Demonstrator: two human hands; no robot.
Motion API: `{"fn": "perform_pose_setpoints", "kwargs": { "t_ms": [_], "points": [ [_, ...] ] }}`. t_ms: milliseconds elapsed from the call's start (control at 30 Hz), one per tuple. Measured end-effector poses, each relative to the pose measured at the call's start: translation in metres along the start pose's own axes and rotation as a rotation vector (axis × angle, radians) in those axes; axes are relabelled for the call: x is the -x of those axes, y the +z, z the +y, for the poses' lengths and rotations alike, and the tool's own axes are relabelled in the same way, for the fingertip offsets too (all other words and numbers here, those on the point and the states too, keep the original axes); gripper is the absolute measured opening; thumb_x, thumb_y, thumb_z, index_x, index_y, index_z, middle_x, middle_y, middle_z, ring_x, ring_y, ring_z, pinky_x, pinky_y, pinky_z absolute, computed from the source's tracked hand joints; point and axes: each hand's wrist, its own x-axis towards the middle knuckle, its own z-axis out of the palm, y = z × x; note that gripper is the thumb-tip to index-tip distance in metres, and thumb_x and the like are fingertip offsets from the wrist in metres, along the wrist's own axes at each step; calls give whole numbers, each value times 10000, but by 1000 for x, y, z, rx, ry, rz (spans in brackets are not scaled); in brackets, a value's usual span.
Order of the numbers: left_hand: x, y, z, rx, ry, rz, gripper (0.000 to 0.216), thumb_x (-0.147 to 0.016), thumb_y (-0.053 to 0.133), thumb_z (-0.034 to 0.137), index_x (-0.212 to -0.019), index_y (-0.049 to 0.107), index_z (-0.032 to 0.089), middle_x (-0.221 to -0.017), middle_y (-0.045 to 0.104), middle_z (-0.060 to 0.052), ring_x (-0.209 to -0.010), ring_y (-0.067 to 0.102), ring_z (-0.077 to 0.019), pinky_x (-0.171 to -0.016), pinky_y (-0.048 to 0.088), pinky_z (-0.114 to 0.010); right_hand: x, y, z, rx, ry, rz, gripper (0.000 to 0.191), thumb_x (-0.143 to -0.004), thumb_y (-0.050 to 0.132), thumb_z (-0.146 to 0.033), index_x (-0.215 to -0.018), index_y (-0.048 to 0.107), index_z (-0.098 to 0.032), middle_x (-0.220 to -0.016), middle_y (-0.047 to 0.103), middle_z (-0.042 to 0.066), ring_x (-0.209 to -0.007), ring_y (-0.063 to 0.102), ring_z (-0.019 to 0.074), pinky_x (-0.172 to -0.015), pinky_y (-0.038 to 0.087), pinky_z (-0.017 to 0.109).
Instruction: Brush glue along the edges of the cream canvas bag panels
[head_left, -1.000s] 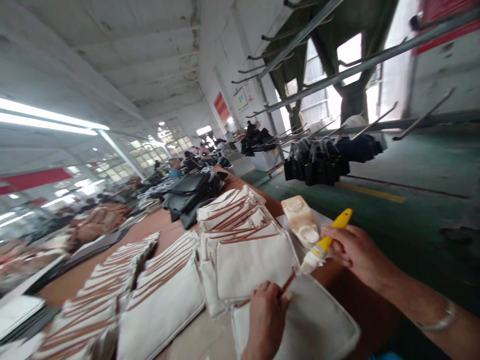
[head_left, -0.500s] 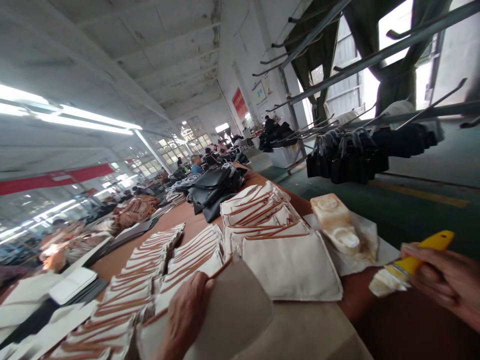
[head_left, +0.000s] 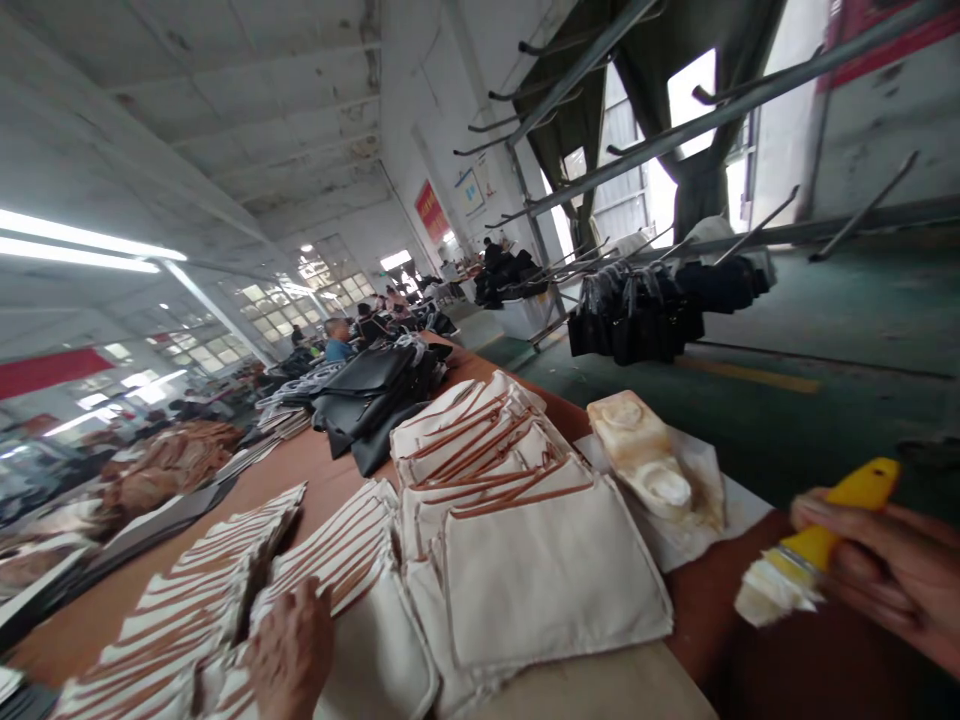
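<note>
At the near edge of the long brown worktable (head_left: 330, 485), the left hand (head_left: 289, 655) lies palm down on a flat cream canvas pouch with brown trim (head_left: 375, 650). It sits at the end of overlapping rows of like pouches (head_left: 225, 560); whether the fingers pinch it or only press on it cannot be told. To the right, the right hand (head_left: 892, 575) is closed around a yellow-handled flat brush (head_left: 829, 525). Its pale bristles are thick with whitish paste and are held clear above the table edge, touching nothing.

The work looks to be between strokes: one hand on a pouch, the loaded brush waiting. Pasting would call for a pouch laid flat and held steady, with the bristles kept off the clean canvas face.

Between the hands, a fanned stack of cream canvas pouches (head_left: 547, 570) rests. Just beyond it a cream plastic paste container (head_left: 641, 450) stands on a white paper sheet (head_left: 742, 505). Farther along the table is a heap of black bags (head_left: 375, 390). Off to the right a metal rack hung with dark goods (head_left: 645, 310) stands on the green floor, and people are working in the distance.
</note>
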Motion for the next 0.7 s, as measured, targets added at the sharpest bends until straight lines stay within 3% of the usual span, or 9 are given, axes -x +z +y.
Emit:
{"fn": "perform_pose_setpoints", "kwargs": {
  "t_ms": [100,200,300,333,400,533,700],
  "points": [
    [-18,-20,52,36,45,172,444,-993,213,431,-1164,533,174,-1046,596,-135,-982,569,-333,-817,411,-418,1,4,-16,-103,77,-80,567,-625,813,-583,-422,457,-191,-382,321,-23,-324,285,82,-331,215,234],
    [-23,-56,132,247,368,299,383,-992,297,406,-1160,530,153,-1062,601,-133,-1020,549,-293,-903,412,-389,-2,3,-26,-174,62,-86,530,-676,802,-524,-430,471,-191,-386,330,-26,-337,284,81,-353,201,236],
    [-6,-93,221,455,677,144,309,-985,360,386,-1114,568,199,-1034,622,-95,-1004,556,-269,-915,409,-386,-7,-4,-26,-260,41,-79,495,-713,789,-463,-446,477,-188,-389,330,-38,-339,273,74,-361,172,233],
    [3,-102,248,491,743,40,294,-982,377,377,-1128,575,215,-1056,625,-83,-1018,553,-265,-909,409,-386,-9,-7,-25,-278,41,-84,490,-721,787,-449,-451,474,-185,-387,326,-43,-339,267,72,-361,164,229],
    [19,-114,292,513,795,-26,258,-968,423,364,-1103,604,241,-1072,638,-61,-1022,560,-251,-876,420,-368,-11,-14,-23,-300,48,-104,479,-749,773,-431,-470,475,-181,-383,322,-51,-340,255,67,-359,159,222],
    [38,-120,338,520,781,-86,186,-919,514,366,-935,654,245,-1036,657,-55,-1026,571,-260,-864,410,-378,-13,-26,-21,-335,50,-155,385,-793,751,-412,-574,546,-170,-392,342,-65,-338,256,59,-361,166,210],
    [37,-122,349,542,695,-208,133,-833,583,290,-866,674,199,-1016,671,-97,-1050,582,-298,-874,403,-413,-11,-28,-20,-381,40,-166,331,-818,735,-407,-670,558,-170,-402,342,-86,-332,238,46,-364,150,196]
  ]
}}
